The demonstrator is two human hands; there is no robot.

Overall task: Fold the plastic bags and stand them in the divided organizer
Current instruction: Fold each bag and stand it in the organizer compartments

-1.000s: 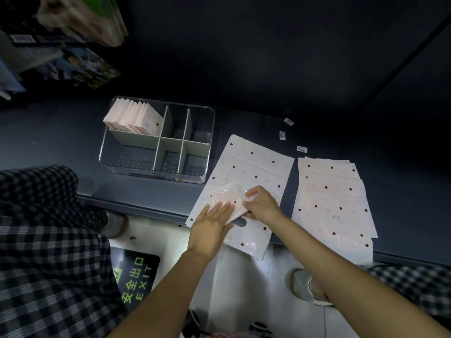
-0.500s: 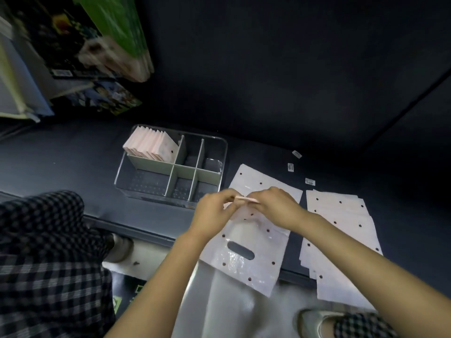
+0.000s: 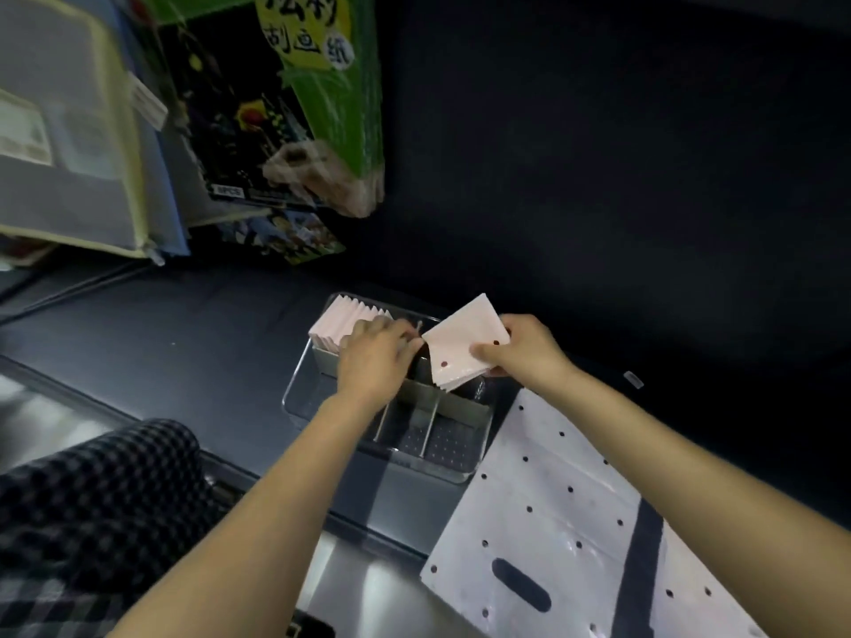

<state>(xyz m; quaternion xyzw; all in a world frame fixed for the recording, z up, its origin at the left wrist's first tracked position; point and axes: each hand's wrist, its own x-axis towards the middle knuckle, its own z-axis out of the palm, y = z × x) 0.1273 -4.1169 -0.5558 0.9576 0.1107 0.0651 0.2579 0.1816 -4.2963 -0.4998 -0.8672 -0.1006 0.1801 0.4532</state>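
Several folded bags [image 3: 347, 322] already stand in a row in the organizer's [image 3: 294, 390] far-left compartment, packed upright against one another. One more folded bag [image 3: 463, 347] is on its way: the right hand [image 3: 522, 349] pinches it by its right edge, thumb on the near face, and holds it tilted above the far middle of the organizer, not yet in any compartment. The left hand [image 3: 375, 361] reaches over the standing row, its fingers curled at the row's right end; whether it is pressing the row back to make room or gripping something there, I cannot tell, because the fingertips are hidden and blurred.

So the work looks partly done. The near compartments, as far as they show past the arms, hold nothing, and the far ones to the right are mostly covered by the hands. Still to be folded is at least one flat bag [image 3: 552, 522] with dark dots and a cut-out handle, lying on the shelf [image 3: 207, 333] just right of the organizer and overhanging its near edge. More flat bags may lie beyond the frame's right edge; that cannot be seen
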